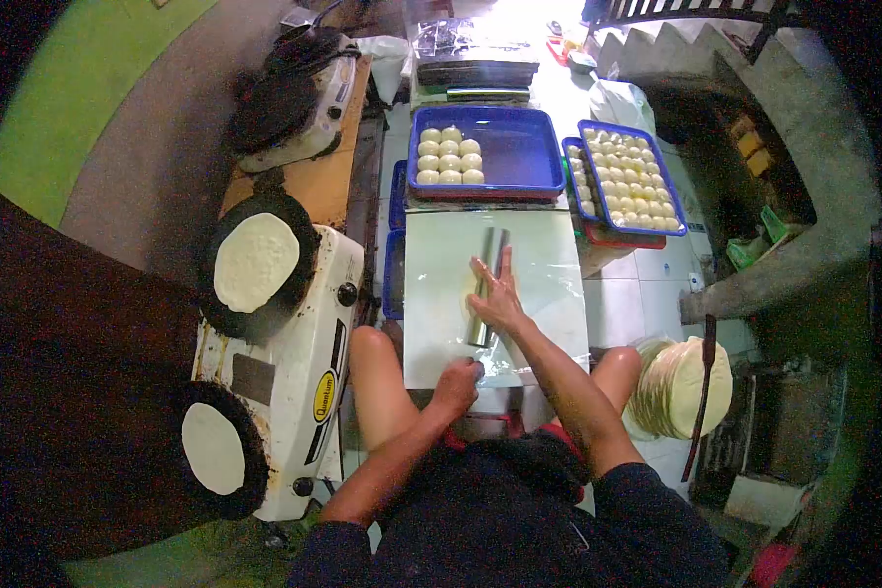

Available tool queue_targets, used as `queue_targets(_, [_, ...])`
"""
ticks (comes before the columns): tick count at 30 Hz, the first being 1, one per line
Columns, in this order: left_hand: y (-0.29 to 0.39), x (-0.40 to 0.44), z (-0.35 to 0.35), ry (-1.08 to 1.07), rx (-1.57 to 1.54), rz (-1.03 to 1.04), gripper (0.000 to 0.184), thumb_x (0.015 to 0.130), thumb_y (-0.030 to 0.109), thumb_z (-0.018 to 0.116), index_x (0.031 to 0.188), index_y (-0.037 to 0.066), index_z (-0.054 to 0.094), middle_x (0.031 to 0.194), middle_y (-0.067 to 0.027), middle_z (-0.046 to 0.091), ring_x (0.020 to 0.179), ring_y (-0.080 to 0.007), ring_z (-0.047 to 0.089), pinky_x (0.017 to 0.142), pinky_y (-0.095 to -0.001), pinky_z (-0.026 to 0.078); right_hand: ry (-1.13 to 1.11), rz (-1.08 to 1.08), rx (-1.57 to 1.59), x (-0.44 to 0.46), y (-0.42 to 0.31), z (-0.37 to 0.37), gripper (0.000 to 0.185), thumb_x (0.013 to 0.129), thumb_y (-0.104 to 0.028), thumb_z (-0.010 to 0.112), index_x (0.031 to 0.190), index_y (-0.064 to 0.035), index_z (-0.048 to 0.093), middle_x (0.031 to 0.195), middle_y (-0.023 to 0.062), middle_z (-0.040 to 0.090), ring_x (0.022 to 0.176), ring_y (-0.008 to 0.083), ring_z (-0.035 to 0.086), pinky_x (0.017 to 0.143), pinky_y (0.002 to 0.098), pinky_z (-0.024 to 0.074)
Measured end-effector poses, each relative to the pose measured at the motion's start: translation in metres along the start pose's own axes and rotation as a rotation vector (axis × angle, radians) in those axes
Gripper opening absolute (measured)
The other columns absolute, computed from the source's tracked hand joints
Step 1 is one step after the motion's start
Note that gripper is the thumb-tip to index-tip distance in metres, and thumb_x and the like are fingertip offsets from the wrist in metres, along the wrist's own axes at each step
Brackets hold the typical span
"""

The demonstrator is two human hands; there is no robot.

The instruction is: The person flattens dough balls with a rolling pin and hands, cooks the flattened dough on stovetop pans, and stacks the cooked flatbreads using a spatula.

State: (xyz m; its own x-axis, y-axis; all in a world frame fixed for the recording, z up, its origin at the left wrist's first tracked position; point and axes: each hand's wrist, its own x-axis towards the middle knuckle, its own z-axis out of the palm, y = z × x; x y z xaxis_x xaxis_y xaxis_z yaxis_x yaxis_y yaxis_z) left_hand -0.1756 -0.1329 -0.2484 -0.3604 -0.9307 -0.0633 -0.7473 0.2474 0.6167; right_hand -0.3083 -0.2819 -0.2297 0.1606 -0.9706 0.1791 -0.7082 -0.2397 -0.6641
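My right hand [500, 299] lies over a metal rolling pin [496, 245], its fingers spread and stretched out across it. The pin points away from me on a pale work board [436, 279]. Beside the pin shows a yellowish edge of dough [469, 294], mostly hidden by pin and hand. At the board's front edge my left hand [455, 386] is closed, with something small and grey at its fingertips that I cannot make out. Beyond the board a blue tray [519, 147] holds several round dough balls [449, 149] on its left side.
On the left, a white gas stove [309, 333] carries two dark pans with flat dough rounds [257, 263] on them. To the right stand more blue trays of dough balls [632, 181] and a stack of flatbreads [691, 390], with a long dark stick [701, 402] against it.
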Motion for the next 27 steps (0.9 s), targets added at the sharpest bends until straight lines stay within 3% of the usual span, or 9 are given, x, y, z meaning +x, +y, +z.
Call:
queue_targets(3, [0.005,0.001,-0.010,-0.004,-0.018,0.018,0.020,0.066,-0.005,0.065,0.085,0.003,0.063,0.090,-0.0205,0.063,0.092,-0.0414,0.060,0.084,-0.0509,0.050,-0.262,0.086,-0.131,-0.005,-0.011,-0.021,0.066,0.083,-0.020,0.071,0.145,-0.0269,0.051,0.156,0.0140,0.038,0.133,0.0427,0.048,0.116,0.0630,0.0235])
queue_targets(8, [-0.004,-0.002,-0.002,0.016,0.015,0.026,0.022,0.066,-0.003,0.067,0.087,0.003,0.065,0.091,-0.0203,0.063,0.094,-0.0402,0.061,0.085,-0.0497,0.051,-0.052,-0.065,-0.308,-0.020,-0.006,-0.004,0.046,0.092,-0.025,0.060,0.139,-0.0249,0.059,0.155,0.0220,0.036,0.148,0.0466,0.020,0.113,0.0732,0.0160])
queue_targets(11, [0.002,0.000,-0.008,-0.022,0.025,-0.007,0.022,0.067,-0.003,0.066,0.088,0.002,0.066,0.093,-0.0199,0.064,0.095,-0.0400,0.061,0.085,-0.0489,0.051,-0.042,0.130,-0.161,-0.014,-0.019,-0.020,0.044,0.093,-0.022,0.059,0.137,-0.0226,0.061,0.157,0.0282,0.028,0.148,0.0513,0.017,0.115,0.0684,0.0207])
queue_targets(15, [-0.009,0.004,-0.006,-0.073,0.070,0.048,0.031,0.064,-0.004,0.071,0.094,0.002,0.065,0.096,-0.0192,0.063,0.098,-0.0404,0.060,0.084,-0.0484,0.051,-0.005,0.018,-0.110,-0.011,-0.011,-0.015,0.052,0.090,-0.018,0.061,0.142,-0.0243,0.057,0.155,0.0296,0.032,0.131,0.0470,0.047,0.110,0.0540,0.0384])
queue_targets(16, [-0.010,0.008,-0.008,-0.083,0.048,0.056,0.033,0.063,-0.004,0.073,0.094,0.002,0.065,0.096,-0.0191,0.063,0.098,-0.0403,0.060,0.084,-0.0485,0.051,-0.002,0.085,-0.348,-0.006,-0.016,-0.013,0.051,0.092,-0.022,0.060,0.142,-0.0227,0.055,0.136,0.0245,0.055,0.110,0.0348,0.063,0.099,0.0509,0.0464])
queue_targets(20, [-0.016,0.008,-0.006,-0.095,-0.020,0.085,0.038,0.059,-0.003,0.077,0.094,0.002,0.063,0.095,-0.0184,0.063,0.097,-0.0403,0.060,0.084,-0.0488,0.050,0.068,0.037,-0.266,0.011,-0.001,-0.014,0.025,0.096,-0.027,0.054,0.103,-0.0106,0.072,0.085,0.0109,0.071,0.100,0.0239,0.065,0.102,0.0536,0.0410])
queue_targets(23, [-0.010,0.007,-0.004,-0.072,0.001,0.077,0.039,0.058,-0.002,0.078,0.093,0.002,0.062,0.094,-0.0183,0.062,0.096,-0.0404,0.059,0.085,-0.0484,0.050,0.123,0.049,-0.275,0.018,0.003,-0.012,0.025,0.095,-0.024,0.054,0.094,-0.0083,0.073,0.095,0.0127,0.071,0.112,0.0261,0.061,0.108,0.0583,0.0343])
queue_targets(24, [-0.007,0.004,-0.002,-0.065,0.014,0.059,0.039,0.058,-0.001,0.078,0.093,0.002,0.062,0.094,-0.0183,0.062,0.096,-0.0404,0.059,0.085,-0.0483,0.049,0.215,0.024,-0.187,0.019,0.006,-0.010,0.027,0.090,-0.021,0.055,0.104,-0.0049,0.072,0.130,0.0217,0.060,0.137,0.0350,0.044,0.112,0.0628,0.0282])
queue_targets(27, [-0.007,0.002,-0.003,-0.065,-0.004,0.083,0.038,0.060,-0.001,0.078,0.095,0.003,0.062,0.095,-0.0183,0.061,0.096,-0.0400,0.059,0.087,-0.0478,0.049,0.111,0.125,-0.128,0.020,0.004,-0.014,0.031,0.087,-0.025,0.062,0.103,-0.0009,0.073,0.159,0.0254,0.029,0.149,0.0378,0.028,0.118,0.0621,0.0195])
